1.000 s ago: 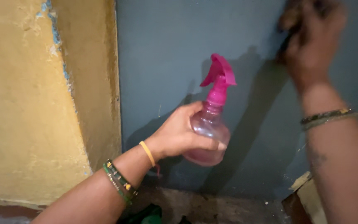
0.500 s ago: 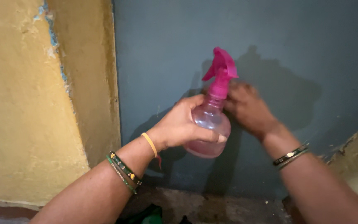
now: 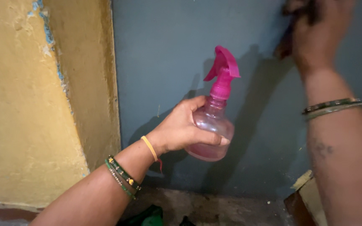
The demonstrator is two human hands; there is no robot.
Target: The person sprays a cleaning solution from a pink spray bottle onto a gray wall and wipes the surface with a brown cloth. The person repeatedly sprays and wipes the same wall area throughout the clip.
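Grasping spray bottle (image 3: pixel 211 129) in left hand (image 3: pixel 180 130) – right hand (image 3: pixel 315 35) blurred, grip unclear, grey wall (image 3: pixel 168 50)

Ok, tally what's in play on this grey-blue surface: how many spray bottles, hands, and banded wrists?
Clear pink plastic spray bottle with magenta trigger head: 1
Hands: 2, left hand gripping the bottle, right hand blurred, raised against the grey-blue painted panel
Wrists with bangles: 2
Total: 5

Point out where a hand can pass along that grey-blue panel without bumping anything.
Bare panel lies between the yellow wall edge and the pink spray bottle, and again low down, between the bottle and the right forearm. It is crowded mid-panel, where the left hand holds the bottle, and top right, where the right hand presses something dark against the panel.
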